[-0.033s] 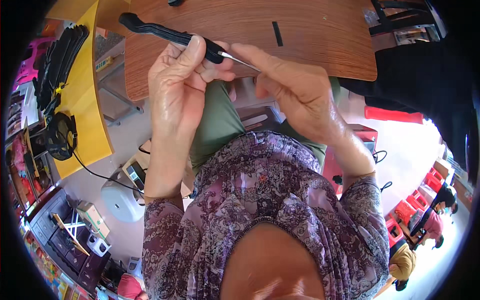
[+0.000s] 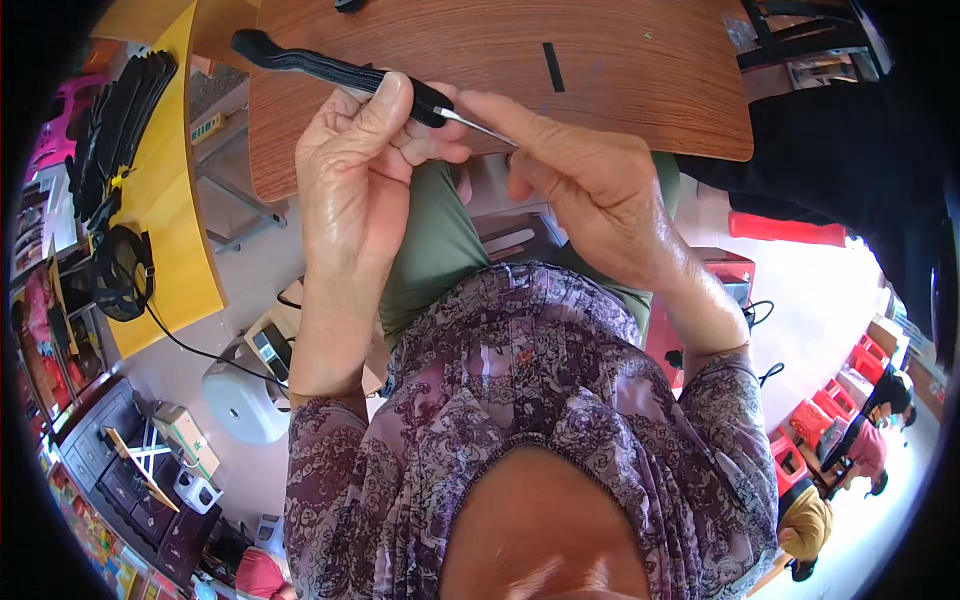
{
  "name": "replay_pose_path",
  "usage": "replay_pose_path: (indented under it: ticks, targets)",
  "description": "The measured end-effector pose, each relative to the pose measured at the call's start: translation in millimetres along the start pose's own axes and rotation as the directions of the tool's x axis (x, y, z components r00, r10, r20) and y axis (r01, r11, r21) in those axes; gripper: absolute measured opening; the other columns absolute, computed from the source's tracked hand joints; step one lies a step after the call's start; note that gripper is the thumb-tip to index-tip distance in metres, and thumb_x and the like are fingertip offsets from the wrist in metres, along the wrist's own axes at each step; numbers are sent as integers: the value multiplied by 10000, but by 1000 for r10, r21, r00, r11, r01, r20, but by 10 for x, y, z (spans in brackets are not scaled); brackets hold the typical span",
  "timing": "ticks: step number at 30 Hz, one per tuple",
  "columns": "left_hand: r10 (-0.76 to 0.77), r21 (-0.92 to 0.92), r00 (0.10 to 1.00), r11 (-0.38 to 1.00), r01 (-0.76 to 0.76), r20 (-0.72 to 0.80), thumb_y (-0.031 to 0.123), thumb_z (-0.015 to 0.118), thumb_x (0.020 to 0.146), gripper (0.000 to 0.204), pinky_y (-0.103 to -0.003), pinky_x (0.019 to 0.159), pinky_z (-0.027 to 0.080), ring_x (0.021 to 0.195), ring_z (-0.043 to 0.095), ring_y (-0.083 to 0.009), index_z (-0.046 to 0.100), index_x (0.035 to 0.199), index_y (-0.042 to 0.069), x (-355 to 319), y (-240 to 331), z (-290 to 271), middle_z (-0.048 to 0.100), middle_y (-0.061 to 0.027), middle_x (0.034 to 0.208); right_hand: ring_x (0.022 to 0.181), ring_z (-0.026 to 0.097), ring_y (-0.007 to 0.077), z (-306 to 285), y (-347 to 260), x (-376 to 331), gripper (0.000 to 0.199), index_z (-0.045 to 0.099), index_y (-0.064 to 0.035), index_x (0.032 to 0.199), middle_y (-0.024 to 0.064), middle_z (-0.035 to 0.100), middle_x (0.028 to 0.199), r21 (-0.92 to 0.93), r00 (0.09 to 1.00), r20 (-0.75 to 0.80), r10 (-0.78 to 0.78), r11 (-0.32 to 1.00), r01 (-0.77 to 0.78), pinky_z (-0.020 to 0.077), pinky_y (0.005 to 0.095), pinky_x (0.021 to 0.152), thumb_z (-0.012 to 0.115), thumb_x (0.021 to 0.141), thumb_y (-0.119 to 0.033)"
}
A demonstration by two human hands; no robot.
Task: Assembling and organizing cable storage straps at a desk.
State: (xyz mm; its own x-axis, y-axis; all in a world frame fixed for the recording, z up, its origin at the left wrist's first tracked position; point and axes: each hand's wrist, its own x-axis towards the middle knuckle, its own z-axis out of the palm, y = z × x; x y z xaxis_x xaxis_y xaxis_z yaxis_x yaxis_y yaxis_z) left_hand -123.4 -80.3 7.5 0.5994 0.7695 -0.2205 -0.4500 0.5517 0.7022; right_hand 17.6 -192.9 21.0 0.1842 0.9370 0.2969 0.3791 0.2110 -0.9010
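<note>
My left hand is closed on a black fabric strap, pinched between thumb and fingers. The strap looks layered lengthwise, and its far end sticks out up and to the left over the table. In my right hand is a slim metal tool with a flat, pale tip. That tip touches the strap's near end, or lies just in front of it; I cannot tell which. The tool's rear part is hidden by my right hand. A short black strip lies on the brown table beyond my hands.
To the left, a yellow table bears a pile of black strips and a black mesh item. A black cable hangs down from it towards a grey stool. Dark cloth lies at the right of the brown table.
The strap's far end has shifted very slightly to the left. Both hands keep nearly the same place and grip.
</note>
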Motion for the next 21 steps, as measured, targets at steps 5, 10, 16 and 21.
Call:
replay_pose_path:
  ticks: [5,10,16,21]
  targets:
    - [20,14,999,1000,-20,-25,102,597,862,138,-329,566,567,675,659,-260,517,850,-10,-14,-19,55,641,-197,843,528,487,168,0,-1,-34,525,512,-108,1270,88,603,723,-10,999,19,36,999,-35,451,283,549,450,782,74]
    - [43,-42,998,998,-46,-52,60,593,856,128,-335,564,570,667,654,-268,485,819,1,-1,-78,29,633,-232,868,522,468,140,-28,-40,-41,507,505,-139,1281,85,513,629,0,988,57,144,989,-145,442,272,541,457,815,55]
    - [129,-24,990,991,-131,-63,46,591,853,114,-327,569,568,646,648,-254,498,873,-15,6,-146,11,635,-193,840,606,504,33,-44,-101,-10,447,518,-158,1277,38,636,847,76,929,159,335,934,-349,405,166,477,471,872,25]
    - [169,-20,984,985,-170,-56,37,594,850,123,-326,568,562,628,643,-247,501,906,-20,17,-170,-7,629,-159,810,578,508,22,1,-40,-8,493,507,-168,1286,12,634,977,191,912,145,384,893,-407,388,135,442,449,852,60]
